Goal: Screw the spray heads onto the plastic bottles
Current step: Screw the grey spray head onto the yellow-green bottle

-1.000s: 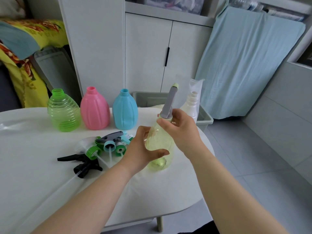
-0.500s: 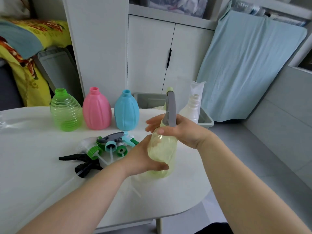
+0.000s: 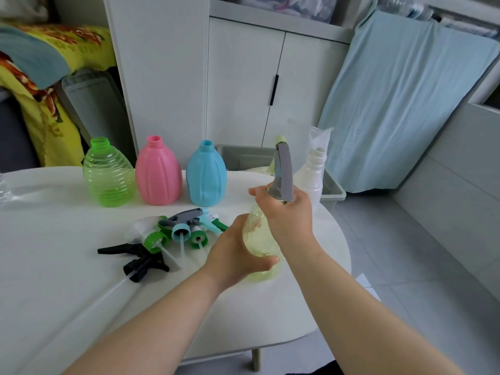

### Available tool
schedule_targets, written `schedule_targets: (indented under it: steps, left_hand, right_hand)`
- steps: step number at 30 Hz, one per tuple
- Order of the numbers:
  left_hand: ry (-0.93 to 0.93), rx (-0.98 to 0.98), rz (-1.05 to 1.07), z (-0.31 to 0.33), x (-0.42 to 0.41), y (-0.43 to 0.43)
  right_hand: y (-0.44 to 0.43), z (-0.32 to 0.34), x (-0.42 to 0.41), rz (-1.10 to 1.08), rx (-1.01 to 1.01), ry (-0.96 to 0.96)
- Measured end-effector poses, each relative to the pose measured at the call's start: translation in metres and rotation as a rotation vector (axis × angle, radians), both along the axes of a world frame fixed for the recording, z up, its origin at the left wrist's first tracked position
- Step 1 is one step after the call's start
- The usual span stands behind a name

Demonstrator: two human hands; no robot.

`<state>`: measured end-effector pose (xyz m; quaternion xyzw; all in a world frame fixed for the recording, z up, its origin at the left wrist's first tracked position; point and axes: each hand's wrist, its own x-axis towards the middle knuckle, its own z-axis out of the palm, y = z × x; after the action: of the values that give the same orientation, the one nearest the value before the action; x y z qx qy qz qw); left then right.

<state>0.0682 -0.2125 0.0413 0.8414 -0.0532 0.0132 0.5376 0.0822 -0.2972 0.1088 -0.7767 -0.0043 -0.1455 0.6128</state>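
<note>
Near the right edge of the white oval table [image 3: 67, 280], the left hand [image 3: 235, 255] wrapped the belly of the pale yellow translucent plastic bottle [image 3: 259, 236]. The right hand [image 3: 289, 215] curled round the collar of its grey trigger spray head [image 3: 284, 171]. Tightening seemed under way. Next: another twist, then the capless pink ribbed plastic bottle [image 3: 158, 171] at the far edge.

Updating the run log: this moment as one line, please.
step: screwing head onto yellow bottle | left hand: holds bottle | right hand: grips head | uncapped bottles: green, pink, blue, white | loose heads: on table
</note>
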Motion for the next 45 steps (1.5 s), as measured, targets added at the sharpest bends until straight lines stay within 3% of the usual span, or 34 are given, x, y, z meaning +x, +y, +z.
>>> schedule_targets:
  steps: [7,14,22,32,40,45]
  left_hand:
    - [0.008,-0.008,-0.012,0.001,-0.002,0.0]
    - [0.007,0.013,-0.103,0.01,-0.007,0.013]
    - [-0.311,0.286,0.076,0.008,-0.03,0.091]
    - [-0.167,0.409,0.344,-0.014,-0.044,0.192]
    - [0.021,0.448,0.47,-0.028,-0.038,0.203]
    - [0.033,0.447,0.465,-0.031,-0.038,0.202]
  right_hand:
    - [-0.012,0.002,-0.005,0.077,-0.041,-0.081]
    - [-0.033,0.018,-0.005,0.07,-0.227,-0.058]
    - [-0.027,0.04,0.054,-0.03,-0.181,-0.081]
    - [0.002,0.022,0.111,-0.123,-0.237,-0.063]
    - [0.012,0.016,0.123,-0.081,-0.373,-0.026]
    - [0.011,0.01,0.125,-0.098,-0.348,-0.024]
